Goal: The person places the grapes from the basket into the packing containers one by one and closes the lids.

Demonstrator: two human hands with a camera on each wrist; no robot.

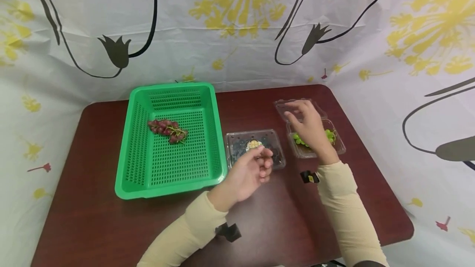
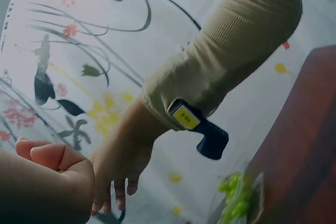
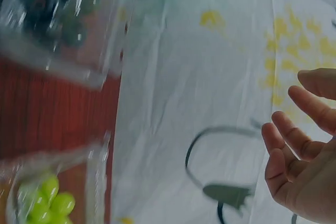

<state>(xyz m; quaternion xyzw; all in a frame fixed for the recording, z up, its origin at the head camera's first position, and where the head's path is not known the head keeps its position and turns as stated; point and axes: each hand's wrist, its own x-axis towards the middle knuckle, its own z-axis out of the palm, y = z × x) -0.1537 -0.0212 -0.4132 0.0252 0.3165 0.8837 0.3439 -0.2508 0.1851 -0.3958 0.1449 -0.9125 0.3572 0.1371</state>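
My right hand [image 1: 307, 129] hovers over an open clear plastic box [image 1: 302, 151] of green grapes [image 1: 330, 136]. Its fingers are spread and relaxed, and the right wrist view shows nothing in that hand [image 3: 310, 166]. The box's lid [image 1: 283, 110] is folded back toward the wall. Loosely bent and holding nothing, the fingers of my left hand [image 1: 249, 174] hang in front of a closed clear box [image 1: 276, 137] of dark blue round fruit [image 3: 39, 3]. A bunch of red grapes [image 1: 167, 130] lies inside the green plastic basket [image 1: 171, 193].
All the containers stand on a dark red-brown table [image 1: 81, 217]. A white sheet [image 1: 237, 61] with flower prints hangs behind and beside it. The closed box stands between the basket and the green grape box. Black straps with small devices [image 1: 309, 177] sit at both wrists.
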